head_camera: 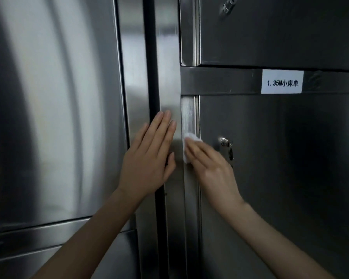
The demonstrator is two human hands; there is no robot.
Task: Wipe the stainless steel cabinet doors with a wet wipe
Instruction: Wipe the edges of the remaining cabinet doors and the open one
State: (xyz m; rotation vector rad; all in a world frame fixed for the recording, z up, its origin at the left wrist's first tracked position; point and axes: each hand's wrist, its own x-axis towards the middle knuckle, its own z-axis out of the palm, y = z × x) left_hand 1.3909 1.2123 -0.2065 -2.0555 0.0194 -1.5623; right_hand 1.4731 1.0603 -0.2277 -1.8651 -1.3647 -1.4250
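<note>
Wet wipe (190,137) is a small white wad, squashed against the narrow vertical edge strip (188,115) on the left side of the lower right door (280,178), approx level w/ the door's lock (224,141). Right hand (212,164) is on top of it, fingers laid out fairly straight & pressing it to the steel, not curled round it. Bits of wipe poke out above & left of the fingertips. Thumb is hidden, and the hand's a bit blurry tbh. The strip just above the wipe has a whitish streaky sheen.

Left hand (149,158) is flat on the upright frame post (169,77) just beside it, fingers straight & together pointing up, thumb out to the side, holding nothing. The heel of that hand overlaps the black vertical strip (152,67) between the cabinets.

Above the lower door there's a crossbar (220,80) w/ a white label (282,81) reading "1.35M小床单". Then an upper door (280,31) w/ its own lock (229,5) at the top edge of view. A big steel panel (48,107) fills the left side, w/ lots of glare.
</note>
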